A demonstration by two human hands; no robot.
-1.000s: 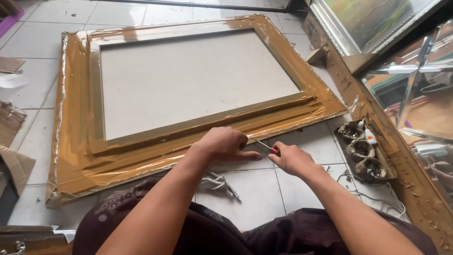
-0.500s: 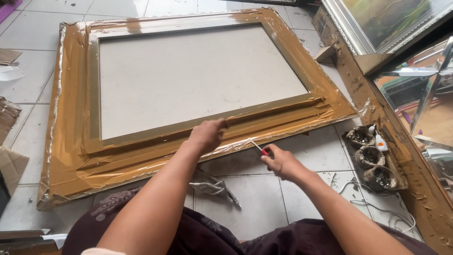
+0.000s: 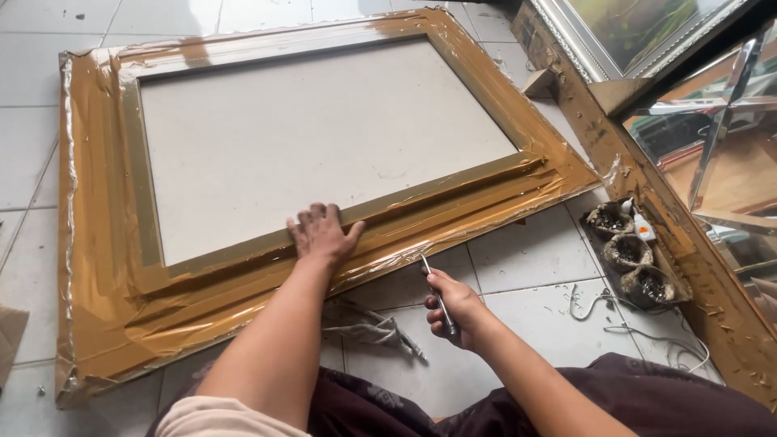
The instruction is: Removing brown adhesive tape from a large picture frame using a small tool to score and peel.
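A large picture frame (image 3: pixel 105 267) wrapped in brown tape and clear plastic lies face down on the tiled floor, its grey backing board (image 3: pixel 316 137) showing. My left hand (image 3: pixel 321 235) rests flat on the frame's near edge, fingers spread. My right hand (image 3: pixel 455 306) is closed around a thin metal tool (image 3: pixel 435 291) with a red handle, its tip pointing at the frame's near edge, just short of it.
A crumpled grey rag (image 3: pixel 364 328) lies on the tiles between my arms. To the right, a tray (image 3: pixel 673 285) holds three dirty pots and a small white bottle (image 3: pixel 642 229). A gold ornate frame (image 3: pixel 688 243) and mirrors lean at the right. White cord (image 3: pixel 623 320) lies near my knee.
My left hand slid up from the frame's outer edge onto its inner border and spread flat. My right hand drew back a little with the tool. The view moved closer.
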